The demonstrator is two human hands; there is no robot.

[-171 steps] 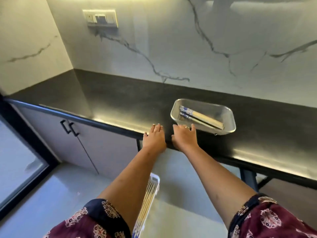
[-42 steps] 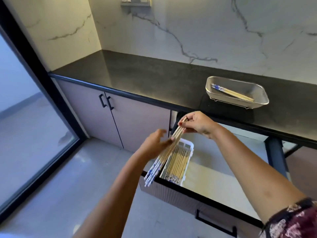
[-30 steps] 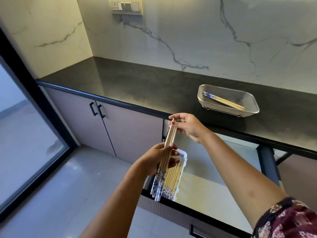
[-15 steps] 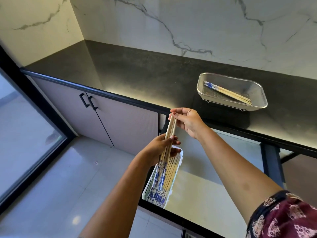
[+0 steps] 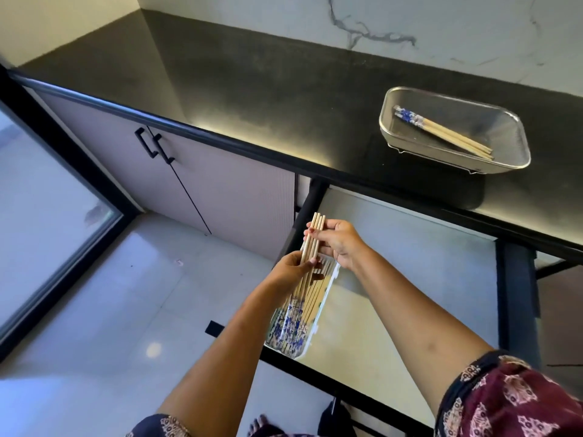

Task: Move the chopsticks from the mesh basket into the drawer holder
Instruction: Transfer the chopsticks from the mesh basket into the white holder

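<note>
Dark counter [image 5: 284, 89] under a marble wall; drawer [image 5: 410, 247] open below. A few chopsticks [image 5: 448, 134] lie in the basket [image 5: 435, 154] on the counter. Your left grip [image 5: 290, 269] and right grip [image 5: 340, 241] both pinch a bundle [image 5: 312, 234] just above the holder [image 5: 325, 298], which already holds many. Keep the ends level, lower the bundle flat alongside the others, patterned ends matching, then let go.

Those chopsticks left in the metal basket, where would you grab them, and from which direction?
I'd pinch the chopsticks across their bare wooden middle, coming down from above: they lie flat and bunched in the mesh basket, whose raised walls block a sideways reach.
</note>
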